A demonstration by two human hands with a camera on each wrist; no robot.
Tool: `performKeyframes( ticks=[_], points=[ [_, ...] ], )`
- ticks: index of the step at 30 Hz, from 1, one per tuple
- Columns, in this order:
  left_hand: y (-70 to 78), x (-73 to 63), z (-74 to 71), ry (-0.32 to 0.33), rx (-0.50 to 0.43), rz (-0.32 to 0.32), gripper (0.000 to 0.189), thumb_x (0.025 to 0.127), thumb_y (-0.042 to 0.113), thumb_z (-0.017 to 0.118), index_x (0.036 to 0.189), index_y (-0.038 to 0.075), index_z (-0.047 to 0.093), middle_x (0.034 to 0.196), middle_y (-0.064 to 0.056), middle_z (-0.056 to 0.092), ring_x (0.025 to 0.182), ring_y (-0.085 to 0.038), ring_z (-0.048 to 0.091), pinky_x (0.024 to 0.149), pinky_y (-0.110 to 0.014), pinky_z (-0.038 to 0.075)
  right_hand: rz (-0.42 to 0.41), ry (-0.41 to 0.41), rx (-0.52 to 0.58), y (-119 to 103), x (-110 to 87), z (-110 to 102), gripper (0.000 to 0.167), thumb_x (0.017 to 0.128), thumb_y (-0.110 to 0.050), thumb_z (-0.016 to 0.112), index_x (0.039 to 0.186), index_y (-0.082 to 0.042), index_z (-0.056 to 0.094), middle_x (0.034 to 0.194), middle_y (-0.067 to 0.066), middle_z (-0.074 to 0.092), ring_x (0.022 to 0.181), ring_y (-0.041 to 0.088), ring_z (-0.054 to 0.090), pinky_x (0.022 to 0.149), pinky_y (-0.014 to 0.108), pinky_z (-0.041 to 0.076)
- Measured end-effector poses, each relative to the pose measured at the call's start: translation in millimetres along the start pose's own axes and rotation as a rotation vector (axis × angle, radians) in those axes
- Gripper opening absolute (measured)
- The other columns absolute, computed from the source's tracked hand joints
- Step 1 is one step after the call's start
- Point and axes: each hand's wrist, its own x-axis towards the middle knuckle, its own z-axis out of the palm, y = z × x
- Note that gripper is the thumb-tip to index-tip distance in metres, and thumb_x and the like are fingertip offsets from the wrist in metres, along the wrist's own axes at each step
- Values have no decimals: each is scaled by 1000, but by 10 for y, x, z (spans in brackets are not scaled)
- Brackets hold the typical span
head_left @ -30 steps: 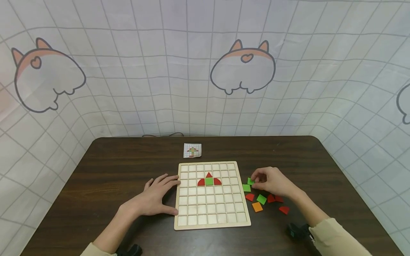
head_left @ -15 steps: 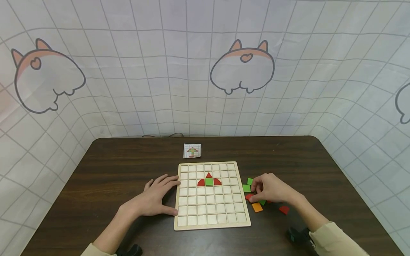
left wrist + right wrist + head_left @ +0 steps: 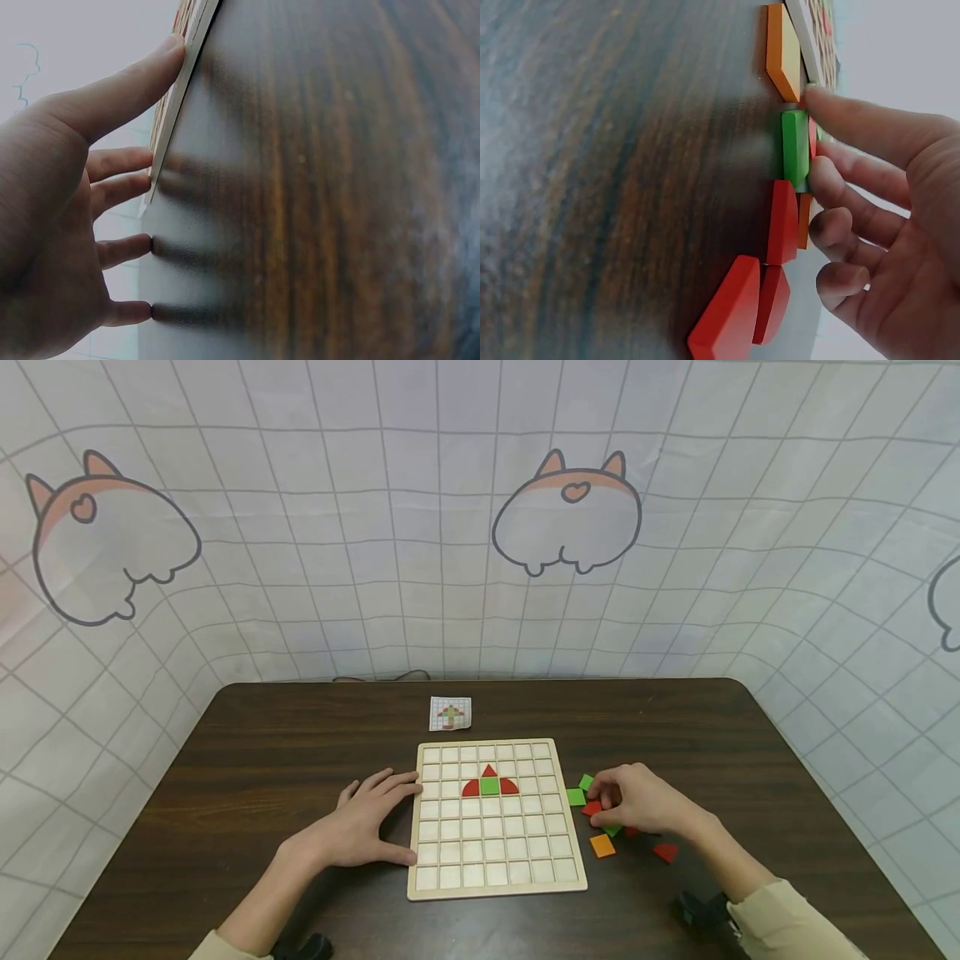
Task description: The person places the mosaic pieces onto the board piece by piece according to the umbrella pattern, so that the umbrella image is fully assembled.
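The wooden grid board [image 3: 450, 876] lies flat on the table. In its upper middle sit a green square tile [image 3: 489, 786], a red triangle [image 3: 489, 771] above it and a red quarter-circle tile on each side. My left hand [image 3: 360, 827] touches the board's left edge with thumb and fingertips, fingers spread; in the left wrist view, the thumb [image 3: 127, 94] lies against the rim. To the right of the board, my right hand [image 3: 637, 797] pinches a red quarter-circle tile [image 3: 592, 808] between thumb and forefinger, low among loose tiles. In the right wrist view the fingers mostly hide that tile.
Around the right hand lie green square tiles [image 3: 576, 797], an orange square tile [image 3: 602, 846] and more red tiles [image 3: 665, 852]. A small printed pattern card [image 3: 450, 713] rests behind the board on the dark wooden table [image 3: 315, 735].
My right hand has come from the green tiles toward the front and taken hold of the red quarter-circle tile, which has shifted back and right. The left hand has stayed put.
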Motion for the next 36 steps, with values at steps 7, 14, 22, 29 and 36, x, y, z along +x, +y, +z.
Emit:
performKeyframes(
  ticks=[7, 14, 22, 29, 36],
  points=[
    [4, 2, 0, -3, 5, -4, 93, 80, 62, 81, 153, 15, 48, 164, -5, 33, 152, -41, 19, 107, -80, 11, 4, 15, -96, 4, 7, 19, 15, 87, -14, 83, 96, -11, 70, 72, -11, 58, 59, 5, 53, 56, 27, 50],
    [10, -5, -9, -4, 2, 2, 92, 81, 62, 80, 153, 15, 47, 164, -5, 33, 152, -41, 19, 107, -80, 11, -9, 21, -126, -15, -3, 8, 13, 89, -13, 79, 96, -14, 68, 71, -12, 57, 56, 4, 52, 54, 26, 48],
    [-2, -3, -3, -13, 3, -7, 94, 81, 63, 80, 154, 15, 47, 164, -6, 33, 152, -41, 18, 107, -80, 10, -10, 53, -132, -74, 8, -49, 13, 89, -16, 79, 98, -15, 69, 72, -12, 60, 61, 4, 54, 57, 27, 49],
    [-4, -10, 7, -12, 4, -10, 93, 81, 62, 81, 154, 15, 47, 164, -5, 33, 152, -41, 18, 107, -80, 10, -42, 77, -55, -54, 43, -8, 18, 90, -12, 79, 105, -14, 70, 75, -11, 62, 65, 7, 57, 59, 27, 50],
    [-6, -7, -3, -9, -3, -5, 93, 80, 62, 81, 153, 15, 47, 164, -5, 33, 152, -41, 18, 107, -80, 10, -55, 68, 67, -88, 89, 38, 19, 91, -14, 79, 108, -11, 72, 82, -8, 65, 70, 11, 59, 60, 27, 49]
  ],
)
